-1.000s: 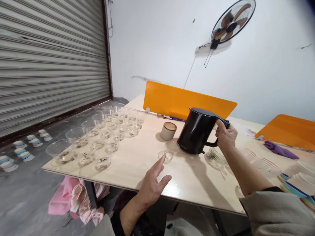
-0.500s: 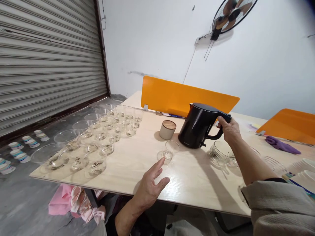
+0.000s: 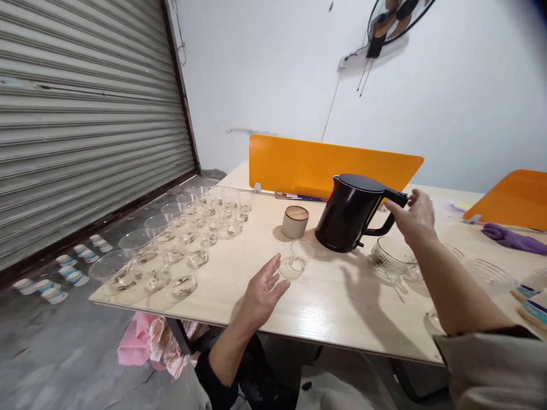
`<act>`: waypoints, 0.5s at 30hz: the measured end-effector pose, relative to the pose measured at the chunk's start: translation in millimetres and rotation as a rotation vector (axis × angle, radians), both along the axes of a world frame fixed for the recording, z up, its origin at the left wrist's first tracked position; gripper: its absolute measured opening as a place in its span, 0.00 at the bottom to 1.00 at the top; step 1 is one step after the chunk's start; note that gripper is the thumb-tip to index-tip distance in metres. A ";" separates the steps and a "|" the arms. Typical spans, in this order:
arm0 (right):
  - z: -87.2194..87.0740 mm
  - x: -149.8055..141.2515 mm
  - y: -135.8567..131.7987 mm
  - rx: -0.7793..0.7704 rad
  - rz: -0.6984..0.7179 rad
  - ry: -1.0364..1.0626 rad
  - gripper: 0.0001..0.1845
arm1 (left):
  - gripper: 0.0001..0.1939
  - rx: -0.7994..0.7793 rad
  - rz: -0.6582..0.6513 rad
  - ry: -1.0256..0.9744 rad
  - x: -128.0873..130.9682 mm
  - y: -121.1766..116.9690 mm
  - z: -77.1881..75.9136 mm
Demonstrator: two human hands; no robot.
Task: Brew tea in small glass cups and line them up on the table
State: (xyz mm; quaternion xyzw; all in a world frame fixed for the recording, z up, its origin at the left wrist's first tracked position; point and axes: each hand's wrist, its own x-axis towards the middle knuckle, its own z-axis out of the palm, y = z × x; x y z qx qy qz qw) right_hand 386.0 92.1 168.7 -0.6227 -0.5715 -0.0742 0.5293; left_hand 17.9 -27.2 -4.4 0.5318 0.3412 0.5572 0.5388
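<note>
A broad white wall (image 3: 265,74) backs the scene, a grey roller shutter (image 3: 85,114) filling the left, and here in front runs the pale wooden desk (image 3: 256,233). Over on its left side, rows of clear cups (image 3: 183,283) stand packed close, dark bits lying in the bottom of them! Along the rear, a long orange panel (image 3: 299,165) stands upright, and up on the wall hangs a fan (image 3: 387,25), its top cut off from view. Now the big item: the black kettle (image 3: 350,210), standing on the desk in front of that panel, lid down, spout to the left, handle to the right. And there's the right hand (image 3: 412,222) at that handle, fingers spread loosely around its upper end; whether any of them press on it, I cannot tell. Across to the left hand (image 3: 260,293): nothing in it, fingers slightly curled and thumb well apart, over the front part of the desk. Right of the kettle sits a ribbed glass vessel (image 3: 391,255); left of it, a grey canister (image 3: 294,225) with a wooden lid. Smallest of all, one clear cup (image 3: 301,257) stands alone between left hand and kettle, just beyond the fingertips!
</note>
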 end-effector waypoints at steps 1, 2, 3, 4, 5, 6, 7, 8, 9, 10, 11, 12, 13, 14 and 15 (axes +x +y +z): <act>-4.5 -13.9 -13.5 0.062 -0.106 0.006 0.27 | 0.42 -0.002 0.021 -0.002 -1.0 5.0 1.5; -12.5 -29.4 -27.0 0.105 -0.101 -0.019 0.31 | 0.43 0.000 0.033 0.000 -1.4 10.1 2.9; -23.8 -45.8 -39.4 0.117 -0.013 -0.039 0.33 | 0.43 0.003 0.036 0.005 -1.0 15.0 4.3; -38.2 -62.3 -49.8 0.083 0.110 -0.032 0.32 | 0.44 0.004 0.031 0.011 0.2 19.8 5.5; -54.7 -77.9 -57.6 -0.005 0.222 -0.004 0.31 | 0.44 0.000 0.015 0.027 2.0 24.4 6.5; -72.1 -92.1 -62.5 -0.127 0.325 0.033 0.30 | 0.45 -0.005 0.002 0.046 4.3 28.7 7.0; -89.3 -104.5 -64.5 -0.270 0.429 0.079 0.31 | 0.46 -0.006 -0.006 0.065 6.9 32.7 7.1; -105.0 -114.9 -64.2 -0.380 0.503 0.149 0.31 | 0.46 -0.004 -0.011 0.081 9.4 36.4 6.5; -118.5 -123.6 -62.3 -0.458 0.560 0.211 0.31 | 0.46 0.003 -0.015 0.095 11.7 39.7 5.3; -129.1 -130.7 -59.5 -0.508 0.614 0.261 0.31 | 0.46 0.008 -0.014 0.107 13.7 42.7 3.5; -136.7 -136.6 -56.6 -0.539 0.660 0.303 0.30 | 0.46 0.011 -0.014 0.118 15.2 45.2 1.0; -141.7 -141.5 -54.1 -0.557 0.701 0.333 0.30 | 0.46 0.011 -0.014 0.129 16.2 47.3 -1.9; -144.6 -145.6 -52.6 -0.570 0.737 0.355 0.29 | 0.46 0.011 -0.015 0.140 16.8 48.7 -5.1; -146.1 -149.2 -52.0 -0.583 0.765 0.370 0.29 | 0.45 0.013 -0.017 0.148 17.1 49.6 -8.5; -146.7 -152.3 -52.3 -0.593 0.783 0.380 0.29 | 0.45 0.018 -0.021 0.154 17.1 49.8 -11.8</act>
